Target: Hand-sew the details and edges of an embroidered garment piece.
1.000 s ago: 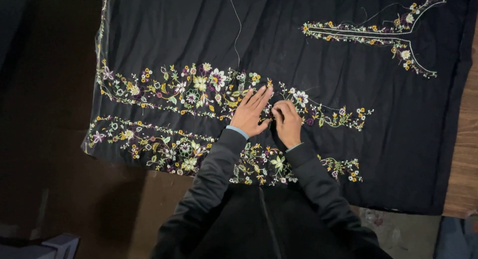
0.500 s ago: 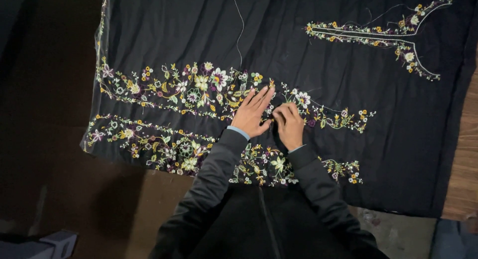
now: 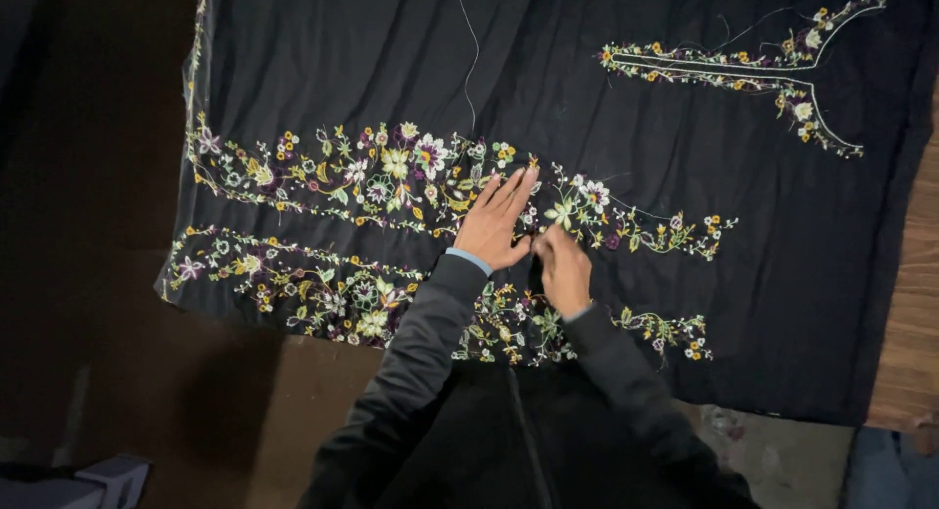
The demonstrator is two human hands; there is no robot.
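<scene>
— How do my hands sit?
— Your left hand [image 3: 497, 227] lies flat, palm down, fingers [image 3: 516, 188] stretched straight and close together. Your right hand [image 3: 563, 270] is curled just beside it, fingertips pinched near your left thumb.
— And my arms?
— Both forearms, in dark sleeves, angle inward.

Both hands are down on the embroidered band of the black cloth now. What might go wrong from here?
1. The left hand lies flat on the floral embroidery; sliding it may snag raised stitches.
2. A loose thread trails up across the black fabric from the work spot; it could tangle or pull.
3. The right hand pinches close to the left fingers; whether it holds a needle cannot be told, so a prick is possible.
</scene>
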